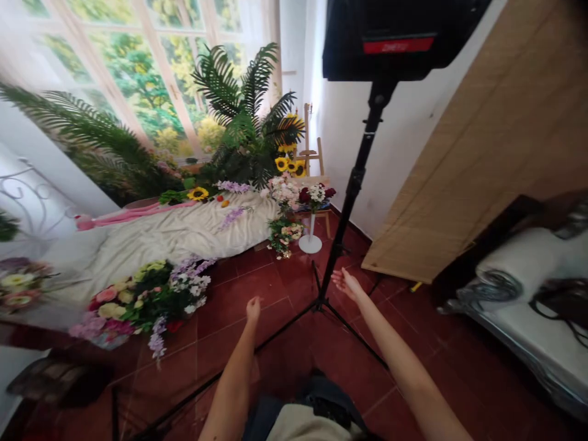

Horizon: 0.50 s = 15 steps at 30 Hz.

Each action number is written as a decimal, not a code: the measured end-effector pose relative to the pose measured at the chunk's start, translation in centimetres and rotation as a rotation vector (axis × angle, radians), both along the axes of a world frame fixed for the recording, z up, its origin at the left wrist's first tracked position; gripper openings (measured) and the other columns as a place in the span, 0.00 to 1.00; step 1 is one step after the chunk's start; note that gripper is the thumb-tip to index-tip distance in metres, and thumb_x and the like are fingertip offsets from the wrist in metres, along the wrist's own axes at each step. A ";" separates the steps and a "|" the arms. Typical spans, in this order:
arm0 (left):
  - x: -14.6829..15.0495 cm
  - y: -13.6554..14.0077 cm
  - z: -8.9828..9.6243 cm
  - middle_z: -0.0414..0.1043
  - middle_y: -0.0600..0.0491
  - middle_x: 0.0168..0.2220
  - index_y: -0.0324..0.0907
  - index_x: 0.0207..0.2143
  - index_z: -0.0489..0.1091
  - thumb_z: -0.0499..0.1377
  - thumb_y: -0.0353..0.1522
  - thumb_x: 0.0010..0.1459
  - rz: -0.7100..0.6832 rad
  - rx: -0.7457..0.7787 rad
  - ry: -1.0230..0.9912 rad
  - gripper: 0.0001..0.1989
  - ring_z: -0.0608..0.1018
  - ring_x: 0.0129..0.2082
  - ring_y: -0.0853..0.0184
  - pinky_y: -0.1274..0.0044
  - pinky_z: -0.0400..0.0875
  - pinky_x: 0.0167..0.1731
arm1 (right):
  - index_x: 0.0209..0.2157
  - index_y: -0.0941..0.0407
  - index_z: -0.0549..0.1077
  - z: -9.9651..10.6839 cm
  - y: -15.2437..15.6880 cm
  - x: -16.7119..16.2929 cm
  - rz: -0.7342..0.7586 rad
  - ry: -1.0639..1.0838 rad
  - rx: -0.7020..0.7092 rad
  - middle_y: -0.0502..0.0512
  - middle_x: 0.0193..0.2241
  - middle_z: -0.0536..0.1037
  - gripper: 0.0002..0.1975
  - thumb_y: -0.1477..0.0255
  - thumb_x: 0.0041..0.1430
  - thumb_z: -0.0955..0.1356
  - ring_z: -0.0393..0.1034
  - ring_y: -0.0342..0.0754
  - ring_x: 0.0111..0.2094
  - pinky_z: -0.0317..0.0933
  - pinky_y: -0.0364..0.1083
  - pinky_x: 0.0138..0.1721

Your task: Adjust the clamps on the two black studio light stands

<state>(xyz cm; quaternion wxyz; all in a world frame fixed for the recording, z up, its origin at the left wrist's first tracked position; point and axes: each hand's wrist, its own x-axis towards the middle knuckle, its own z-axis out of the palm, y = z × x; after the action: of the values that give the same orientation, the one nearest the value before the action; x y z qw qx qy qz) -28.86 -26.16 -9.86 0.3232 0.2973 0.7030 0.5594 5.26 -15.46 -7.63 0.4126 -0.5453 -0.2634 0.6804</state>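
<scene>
Fingers of the right hand (348,285) are parted and slightly bent, just beside the lower pole of a black stand (346,214); whether they touch it cannot be told. The left hand (253,308) is curled in the air on the other side of the pole, apart from it, with nothing visible in its grasp; how tightly it closes is unclear.

The stand rises from a red tiled floor (271,288) directly ahead of the wearer, its tripod legs (289,324) spread, a bulky black head (395,43) with a red label on top. It looks slanted, though the camera angle may cause that.

To the left, flowers (124,306) stand in front of a white draped cloth (174,236); beyond the pole is a white pedestal base (310,245); to the right hangs a woven tan panel (436,165).

Handling the stand well would probably mean bringing both hands to the pole, one above the other, and keeping it upright, since the head seems top-heavy. Feet should stay clear of the legs, and the head should be watched near the panel.
</scene>
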 end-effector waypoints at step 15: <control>28.6 23.2 12.2 0.75 0.47 0.36 0.37 0.39 0.70 0.63 0.38 0.47 -0.607 0.396 -0.064 0.18 0.76 0.35 0.67 0.74 0.69 0.39 | 0.28 0.58 0.68 7.5 7.9 7.2 0.200 0.676 -0.153 0.50 0.18 0.69 0.16 0.68 0.65 0.56 0.60 0.39 0.18 0.56 0.36 0.18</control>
<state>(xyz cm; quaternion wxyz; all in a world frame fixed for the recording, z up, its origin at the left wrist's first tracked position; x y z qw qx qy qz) -0.30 -2.92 2.32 0.4324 0.5315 0.4507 0.5722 12.44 -7.58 -0.14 0.3657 -0.2903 -0.1127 0.8771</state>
